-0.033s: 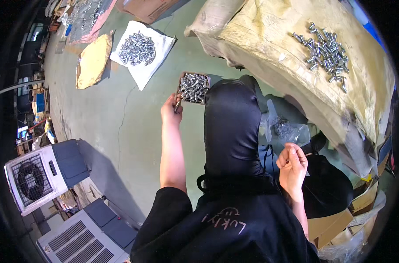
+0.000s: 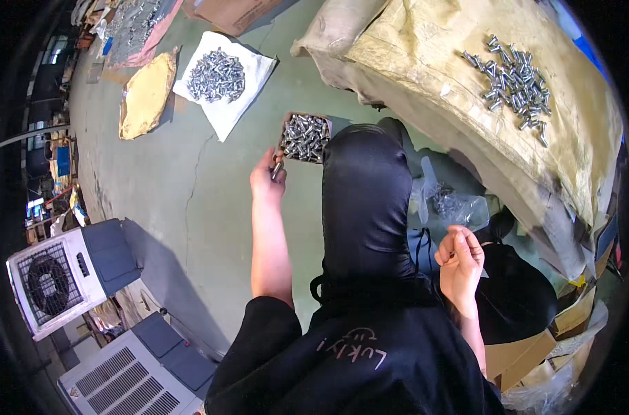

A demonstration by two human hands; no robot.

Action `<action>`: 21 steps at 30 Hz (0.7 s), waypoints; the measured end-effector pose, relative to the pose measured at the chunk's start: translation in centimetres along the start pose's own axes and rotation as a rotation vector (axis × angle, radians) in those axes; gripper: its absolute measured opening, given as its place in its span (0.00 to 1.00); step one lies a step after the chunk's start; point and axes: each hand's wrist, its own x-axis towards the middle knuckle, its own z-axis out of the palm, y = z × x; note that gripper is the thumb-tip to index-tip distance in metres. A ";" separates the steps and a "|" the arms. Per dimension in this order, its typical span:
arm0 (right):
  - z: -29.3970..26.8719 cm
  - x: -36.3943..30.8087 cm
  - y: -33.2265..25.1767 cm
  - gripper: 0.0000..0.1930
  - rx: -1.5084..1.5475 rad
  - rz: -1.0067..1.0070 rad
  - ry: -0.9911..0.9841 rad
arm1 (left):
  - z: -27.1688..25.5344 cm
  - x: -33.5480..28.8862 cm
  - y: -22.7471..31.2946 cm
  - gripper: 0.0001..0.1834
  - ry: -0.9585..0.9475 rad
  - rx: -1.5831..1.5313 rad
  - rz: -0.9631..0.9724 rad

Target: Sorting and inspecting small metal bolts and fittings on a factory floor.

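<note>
My left hand [image 2: 265,178], its fingers closed, holds a short shiny metal bolt-like part [image 2: 276,170]. It is just beside the near left corner of a small cardboard box [image 2: 307,114] on the floor. The box is filled with similar metal parts [image 2: 305,138]. On the right, my right hand [image 2: 461,263] is raised with its fingers curled in toward the thumb; whatever they hold, if anything, is hidden. Near that hand lies a clear plastic bag [image 2: 470,213] with small parts in it. My black-clad knee [image 2: 366,200] stands between the two hands.
A heap of metal parts [image 2: 216,76] lies on a white sheet [image 2: 235,121] on the floor. More parts [image 2: 513,84] rest on a yellowish cover [image 2: 432,41] at the right. Two fan units [image 2: 72,277] [image 2: 128,373] stand at the left. A black round seat [image 2: 515,297] is beside my right arm.
My left hand has shifted slightly left with the metal part in it, and the part is tilted a little differently. My right hand has barely moved.
</note>
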 end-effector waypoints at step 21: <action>-0.4 -2.0 -1.8 0.13 -0.924 -0.647 0.011 | 18.8 -23.9 -10.5 0.18 -0.877 0.807 0.353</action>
